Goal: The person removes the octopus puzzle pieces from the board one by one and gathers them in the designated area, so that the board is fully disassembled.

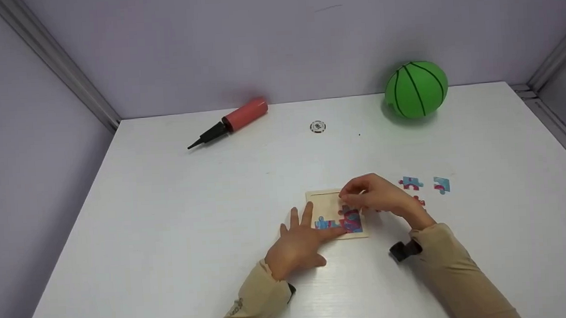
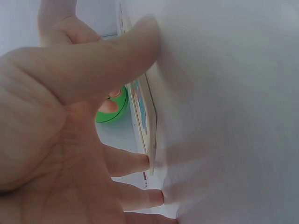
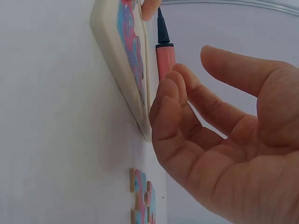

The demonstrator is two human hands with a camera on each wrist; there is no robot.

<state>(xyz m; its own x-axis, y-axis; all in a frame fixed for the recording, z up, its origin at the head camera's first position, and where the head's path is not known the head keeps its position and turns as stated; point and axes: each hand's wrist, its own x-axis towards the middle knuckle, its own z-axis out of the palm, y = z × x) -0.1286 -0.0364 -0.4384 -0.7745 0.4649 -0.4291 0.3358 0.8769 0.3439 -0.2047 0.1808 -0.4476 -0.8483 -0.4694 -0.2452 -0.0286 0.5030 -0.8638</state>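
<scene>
A small wooden puzzle tray (image 1: 324, 203) lies on the white table (image 1: 179, 217), with several blue and pink pieces (image 1: 350, 219) fitted along its near side. My left hand (image 1: 315, 225) lies flat with fingers spread, its thumb on the tray's near edge. In the left wrist view its fingertips (image 2: 145, 161) touch the tray (image 2: 149, 116). My right hand (image 1: 362, 198) hovers over the tray's right part with bent fingers. The right wrist view shows its fingertips (image 3: 159, 100) against the tray (image 3: 112, 37), thumb apart, nothing between them.
Loose puzzle pieces (image 1: 410, 183) (image 1: 442, 185) lie right of the tray, and also appear as pieces (image 3: 140, 196) in the right wrist view. A green ball (image 1: 416, 89) stands at the back right, a red hand pump (image 1: 235, 119) at the back left. Walls close three sides.
</scene>
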